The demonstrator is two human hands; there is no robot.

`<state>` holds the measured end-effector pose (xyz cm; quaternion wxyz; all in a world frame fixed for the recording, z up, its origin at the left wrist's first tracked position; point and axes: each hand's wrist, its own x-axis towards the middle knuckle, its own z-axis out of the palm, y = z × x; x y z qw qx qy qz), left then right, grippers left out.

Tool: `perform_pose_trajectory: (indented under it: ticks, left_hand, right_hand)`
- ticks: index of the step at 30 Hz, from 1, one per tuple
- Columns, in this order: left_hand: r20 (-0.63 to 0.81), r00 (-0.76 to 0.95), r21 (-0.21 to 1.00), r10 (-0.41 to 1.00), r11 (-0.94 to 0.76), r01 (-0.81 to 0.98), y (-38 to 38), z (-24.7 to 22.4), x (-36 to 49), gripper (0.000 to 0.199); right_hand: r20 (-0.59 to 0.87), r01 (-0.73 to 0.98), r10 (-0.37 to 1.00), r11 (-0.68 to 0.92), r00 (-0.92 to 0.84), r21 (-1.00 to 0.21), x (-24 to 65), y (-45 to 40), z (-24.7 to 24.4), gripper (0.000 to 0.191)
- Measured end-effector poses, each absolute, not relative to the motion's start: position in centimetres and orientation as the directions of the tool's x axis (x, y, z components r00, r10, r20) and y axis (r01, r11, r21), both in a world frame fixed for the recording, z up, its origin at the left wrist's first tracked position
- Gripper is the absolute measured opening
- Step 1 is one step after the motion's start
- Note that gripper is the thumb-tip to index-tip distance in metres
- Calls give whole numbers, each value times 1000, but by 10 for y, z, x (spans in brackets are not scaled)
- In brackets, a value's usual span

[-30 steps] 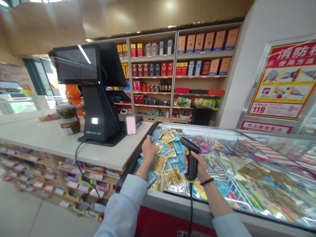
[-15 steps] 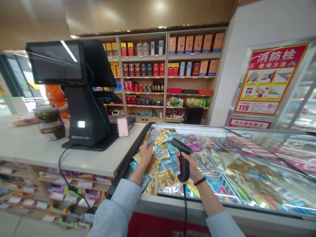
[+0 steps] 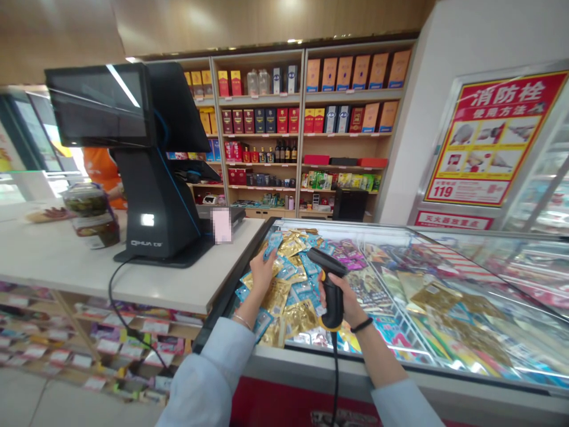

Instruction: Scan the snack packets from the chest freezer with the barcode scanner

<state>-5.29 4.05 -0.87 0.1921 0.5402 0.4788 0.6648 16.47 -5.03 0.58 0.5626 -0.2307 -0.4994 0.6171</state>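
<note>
Near the frame's middle, my left hand (image 3: 261,274) pinches a blue packet (image 3: 274,241); it seems light, soft, slippery, better held by its edge. My right hand (image 3: 348,301) wraps its fingers around the stiffer scanner (image 3: 328,261).

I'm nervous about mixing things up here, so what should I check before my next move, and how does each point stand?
Scanner held in the right hand: ok.
Blue packet held in the left hand: ok.
Scanner cable clear of both wrists: ok.
Held packet's barcode facing the scanner: cannot tell.
Gold packets sorted from the blue ones: not ok, mixed.
</note>
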Motion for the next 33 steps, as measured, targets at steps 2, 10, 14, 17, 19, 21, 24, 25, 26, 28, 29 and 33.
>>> perform_pose_trajectory:
  ticks: [2, 10, 14, 17, 19, 21, 24, 25, 26, 28, 29, 33]
  left_hand:
    - [530, -347, 847, 774, -466, 256, 41, -9, -53, 35]
    - [519, -356, 854, 777, -452, 258, 45, -12, -52, 37]
    - [519, -350, 855, 780, -462, 237, 44, -11, -51, 36]
    - [518, -354, 855, 779, -463, 233, 41, -8, -51, 35]
    - [515, -362, 857, 777, -457, 239, 39, -5, -51, 34]
    - [510, -365, 860, 779, -451, 239, 38, -3, -51, 32]
    - [502, -371, 865, 781, -447, 230, 39, -3, -52, 32]
    - [502, -372, 865, 781, -451, 219, 39, -3, -52, 32]
    - [502, -371, 865, 781, -457, 206, 40, -4, -52, 32]
    - [502, -368, 864, 782, -468, 183, 41, -6, -52, 32]
    - [503, -364, 864, 784, -472, 178, 41, -7, -52, 32]
    - [514, -353, 858, 782, -476, 193, 40, -9, -51, 33]
  right_hand:
    - [267, -455, 919, 113, -290, -884, 164, -51, 6, 37]
    - [252, -433, 895, 75, -368, -898, 163, -54, 6, 38]
    - [244, -426, 895, 68, -375, -902, 164, -54, 5, 37]
    - [233, -418, 895, 57, -381, -906, 164, -55, 6, 37]
    - [232, -421, 895, 55, -381, -905, 164, -55, 6, 37]
    - [235, -425, 895, 58, -379, -903, 164, -56, 7, 37]
    - [241, -424, 896, 66, -374, -903, 163, -57, 9, 36]
    - [240, -423, 896, 66, -374, -904, 163, -57, 9, 36]
    - [238, -422, 896, 63, -375, -904, 163, -58, 10, 36]
    - [228, -417, 898, 55, -377, -907, 163, -59, 10, 37]
    - [223, -413, 899, 53, -376, -909, 163, -59, 10, 38]
    - [211, -401, 902, 47, -377, -915, 165, -61, 11, 37]
